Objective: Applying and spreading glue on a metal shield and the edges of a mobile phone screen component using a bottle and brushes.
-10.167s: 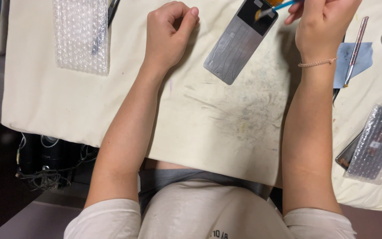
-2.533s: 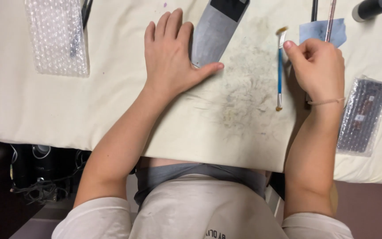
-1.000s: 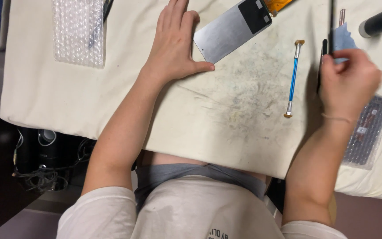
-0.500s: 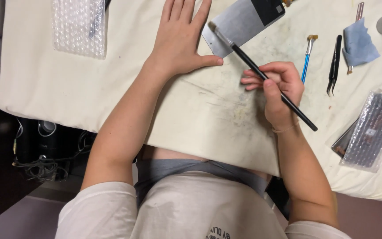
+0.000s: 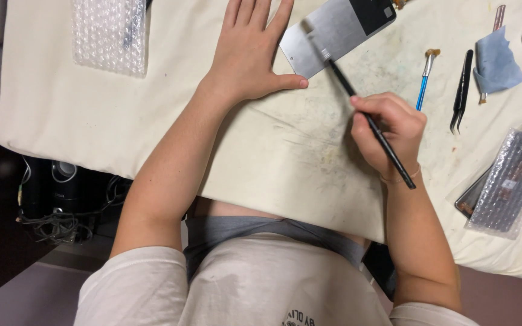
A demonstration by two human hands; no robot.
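Note:
My right hand (image 5: 388, 130) grips a long black brush (image 5: 357, 108) like a pen, its bristle tip resting on a flat silver phone-like device (image 5: 333, 30) that lies tilted at the top of a stained cream cloth (image 5: 152, 115). My left hand (image 5: 252, 51) lies flat on the cloth with fingers spread, its thumb next to the device's lower edge.
A blue-handled brush (image 5: 425, 81), black tweezers (image 5: 460, 90) and a folded blue cloth (image 5: 498, 60) lie to the right. A bubble-wrap bag (image 5: 110, 33) sits top left; another bubble-wrapped part (image 5: 509, 181) lies at the right. Black cables (image 5: 61, 205) hang below the table's near edge.
My right hand put down the blue brush and took up the long black brush, then brought it over to the silver device. My left hand stayed flat beside the device.

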